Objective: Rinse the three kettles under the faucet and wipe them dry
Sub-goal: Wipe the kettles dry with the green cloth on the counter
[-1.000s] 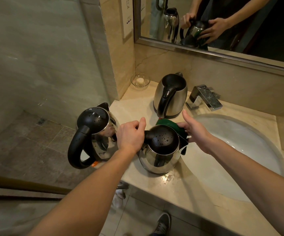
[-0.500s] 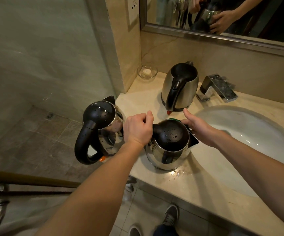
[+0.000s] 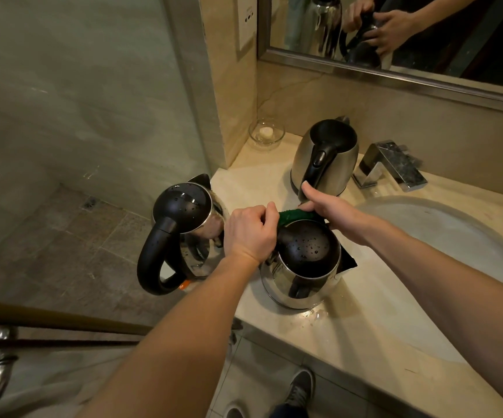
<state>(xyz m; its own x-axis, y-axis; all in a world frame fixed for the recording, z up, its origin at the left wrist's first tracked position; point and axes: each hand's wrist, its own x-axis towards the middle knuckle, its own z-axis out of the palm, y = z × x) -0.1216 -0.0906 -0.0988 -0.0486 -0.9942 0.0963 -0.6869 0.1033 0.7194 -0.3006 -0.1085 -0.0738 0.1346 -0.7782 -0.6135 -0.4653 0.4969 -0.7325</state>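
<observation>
Clenches the left hand [image 3: 251, 233] round the black plastic handle of the near kettle [image 3: 301, 267], a rounded, mirror-bright steel pot with a domed black lid beaded with drops, standing on the pale stone surface [image 3: 349, 342] at 6 o'clock of the group. Grasps with the right hand [image 3: 331, 208] a nubbly green cloth [image 3: 294, 216], pressed to that kettle's far side at 12 o'clock. Shows more of the cloth than half a second ago, now bridging the gap between both hands; keeps the left grip unchanged. Finds a second kettle [image 3: 184, 227], wet, with a looped handle, at 9 o'clock, and a third kettle [image 3: 325, 158] of brushed steel at 1 o'clock, partly behind the right thumb. Beyond, at 2 o'clock, a blocky chrome faucet [image 3: 392, 165] by the oval basin [image 3: 455, 236]; at 11 o'clock, a small glass dish [image 3: 266, 134].
</observation>
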